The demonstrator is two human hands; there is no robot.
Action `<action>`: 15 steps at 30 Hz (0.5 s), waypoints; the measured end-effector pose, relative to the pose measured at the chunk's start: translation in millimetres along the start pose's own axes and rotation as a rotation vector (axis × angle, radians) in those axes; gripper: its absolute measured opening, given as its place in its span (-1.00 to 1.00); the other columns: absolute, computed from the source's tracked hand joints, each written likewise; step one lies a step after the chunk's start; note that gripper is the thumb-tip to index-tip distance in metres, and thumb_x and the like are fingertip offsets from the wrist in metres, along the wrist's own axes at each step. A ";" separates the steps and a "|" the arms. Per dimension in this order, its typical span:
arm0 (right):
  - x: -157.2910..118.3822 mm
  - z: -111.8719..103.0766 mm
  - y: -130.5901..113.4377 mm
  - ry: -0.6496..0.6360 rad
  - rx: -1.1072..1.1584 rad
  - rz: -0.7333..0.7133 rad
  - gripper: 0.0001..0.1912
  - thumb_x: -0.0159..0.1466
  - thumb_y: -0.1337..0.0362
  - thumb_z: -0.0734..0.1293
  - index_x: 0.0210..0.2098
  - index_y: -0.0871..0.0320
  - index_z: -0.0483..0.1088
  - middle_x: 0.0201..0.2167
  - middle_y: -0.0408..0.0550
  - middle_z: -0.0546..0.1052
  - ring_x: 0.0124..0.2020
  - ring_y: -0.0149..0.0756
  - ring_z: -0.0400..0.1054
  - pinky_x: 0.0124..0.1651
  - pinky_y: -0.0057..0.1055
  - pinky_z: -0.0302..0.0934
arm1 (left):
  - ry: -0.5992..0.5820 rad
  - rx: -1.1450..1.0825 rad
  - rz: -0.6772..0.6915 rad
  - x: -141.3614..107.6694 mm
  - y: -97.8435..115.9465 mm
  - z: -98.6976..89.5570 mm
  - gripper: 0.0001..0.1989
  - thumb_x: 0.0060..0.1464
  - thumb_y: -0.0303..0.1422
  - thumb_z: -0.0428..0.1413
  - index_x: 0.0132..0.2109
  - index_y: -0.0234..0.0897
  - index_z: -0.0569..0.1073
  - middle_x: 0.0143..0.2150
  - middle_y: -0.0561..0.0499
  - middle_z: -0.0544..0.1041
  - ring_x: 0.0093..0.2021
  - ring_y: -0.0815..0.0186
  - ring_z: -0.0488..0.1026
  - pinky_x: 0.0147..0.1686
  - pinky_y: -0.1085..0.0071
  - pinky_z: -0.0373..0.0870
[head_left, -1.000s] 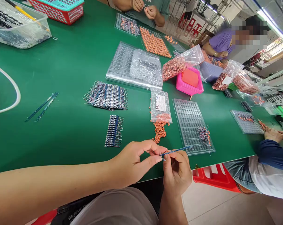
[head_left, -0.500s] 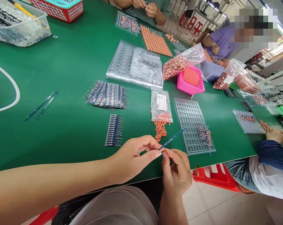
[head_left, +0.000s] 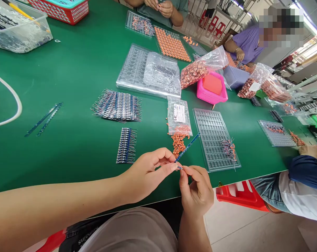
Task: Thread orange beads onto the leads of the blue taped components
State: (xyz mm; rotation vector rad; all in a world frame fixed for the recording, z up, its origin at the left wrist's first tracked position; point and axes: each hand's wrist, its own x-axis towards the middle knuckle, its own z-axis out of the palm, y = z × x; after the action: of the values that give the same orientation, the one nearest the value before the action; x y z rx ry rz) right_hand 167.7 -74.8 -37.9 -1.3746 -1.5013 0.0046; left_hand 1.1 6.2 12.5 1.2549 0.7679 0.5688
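Within pinching left hand (head_left: 151, 175), blue strip (head_left: 187, 147).

A narrow, pale-flecked blue strip (head_left: 187, 148) and small orange ring-shaped beads (head_left: 178, 144) mark 4 o'clock on a solid green desk (head_left: 77, 154), while a bright pink plastic basket (head_left: 210, 97) glows at 2, a turquoise basket (head_left: 56, 2) tops a red lattice-patterned one (head_left: 79, 14) at 11, and a curved white cable (head_left: 16, 99) shows at 9.
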 end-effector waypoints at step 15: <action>3.8 -4.5 -0.5 -0.017 0.105 0.093 -0.80 0.28 0.48 0.39 -0.17 0.07 0.51 -0.36 -0.12 0.52 -0.38 -0.33 0.44 -0.46 -0.41 0.31 | 0.022 0.009 -0.032 2.6 1.6 3.0 -0.82 0.16 -0.22 0.15 -0.28 -0.24 0.47 -0.30 0.04 0.54 -0.26 0.29 0.44 -0.20 0.35 0.39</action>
State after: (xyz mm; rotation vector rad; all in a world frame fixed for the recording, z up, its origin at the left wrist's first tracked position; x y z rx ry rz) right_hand 171.1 -74.9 -33.1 -1.3613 -1.4297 0.1523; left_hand 5.2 6.6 13.9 1.2445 0.8088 0.5546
